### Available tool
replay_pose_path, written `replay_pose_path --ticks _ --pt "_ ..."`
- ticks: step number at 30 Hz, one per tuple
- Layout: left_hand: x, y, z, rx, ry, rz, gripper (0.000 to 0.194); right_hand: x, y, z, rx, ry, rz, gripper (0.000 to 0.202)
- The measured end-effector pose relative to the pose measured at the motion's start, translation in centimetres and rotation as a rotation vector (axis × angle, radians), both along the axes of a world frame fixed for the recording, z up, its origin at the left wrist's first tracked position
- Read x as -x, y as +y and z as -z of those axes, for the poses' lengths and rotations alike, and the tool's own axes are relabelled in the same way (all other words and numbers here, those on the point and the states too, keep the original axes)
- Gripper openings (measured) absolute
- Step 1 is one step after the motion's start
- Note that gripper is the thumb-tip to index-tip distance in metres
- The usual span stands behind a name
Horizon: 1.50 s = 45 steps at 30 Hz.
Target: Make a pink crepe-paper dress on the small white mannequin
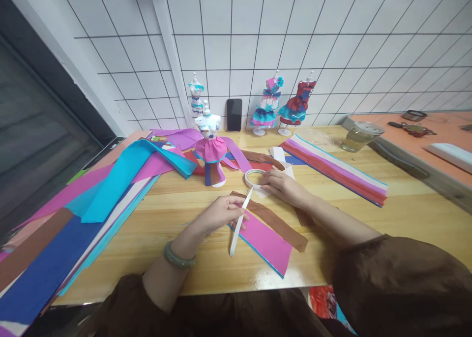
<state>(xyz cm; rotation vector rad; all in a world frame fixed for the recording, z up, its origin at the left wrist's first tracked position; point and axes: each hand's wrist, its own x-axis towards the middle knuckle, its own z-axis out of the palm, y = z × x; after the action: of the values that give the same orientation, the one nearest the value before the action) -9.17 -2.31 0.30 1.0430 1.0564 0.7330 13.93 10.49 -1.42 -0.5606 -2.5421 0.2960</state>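
My left hand is closed on a narrow strip of white tape, pinched between thumb and fingers. The strip slants over a pink paper piece with a blue edge lying on the table. My right hand grips the near right rim of a white tape roll. The upper tip of the strip ends close to the roll; I cannot tell whether they join. A brown paper strip lies between my hands, partly over the pink piece. A small mannequin in a pink skirt stands beyond my left hand.
Several long coloured paper strips spread over the left side. A layered striped bundle lies at right, near a glass cup. Other dressed mannequins and a phone stand against the tiled wall.
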Motion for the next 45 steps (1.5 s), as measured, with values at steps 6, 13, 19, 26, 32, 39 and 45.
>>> replay_pose_path --ticks 6,13,19,26,32,39,45 --pt "-0.1 0.0 -0.2 0.059 0.013 0.014 0.039 -0.6 -2.2 -1.0 0.045 0.029 0.109 0.021" --pt "-0.6 -0.2 -0.2 0.074 -0.025 0.011 0.035 1.5 -13.6 -3.2 0.810 0.100 0.318 0.029" --pt "-1.7 -0.4 -0.1 0.070 -0.098 0.000 0.042 3.7 -18.5 -2.2 1.306 0.340 0.333 0.033" --pt "-2.6 -0.8 -0.1 0.051 -0.128 -0.046 0.056 5.0 -18.5 -1.6 1.397 0.526 0.359 0.047" --pt "-2.8 -0.8 0.3 0.031 -0.105 -0.072 0.068 4.5 -19.4 -1.3 1.463 0.480 0.362 0.049" --pt "-2.7 -0.4 0.6 0.038 -0.062 -0.045 0.041 3.5 -19.9 -0.6 1.485 0.482 0.383 0.055" --pt "-2.4 -0.3 0.9 0.059 -0.137 0.004 0.045 2.8 -20.0 0.0 1.482 0.525 0.388 0.055"
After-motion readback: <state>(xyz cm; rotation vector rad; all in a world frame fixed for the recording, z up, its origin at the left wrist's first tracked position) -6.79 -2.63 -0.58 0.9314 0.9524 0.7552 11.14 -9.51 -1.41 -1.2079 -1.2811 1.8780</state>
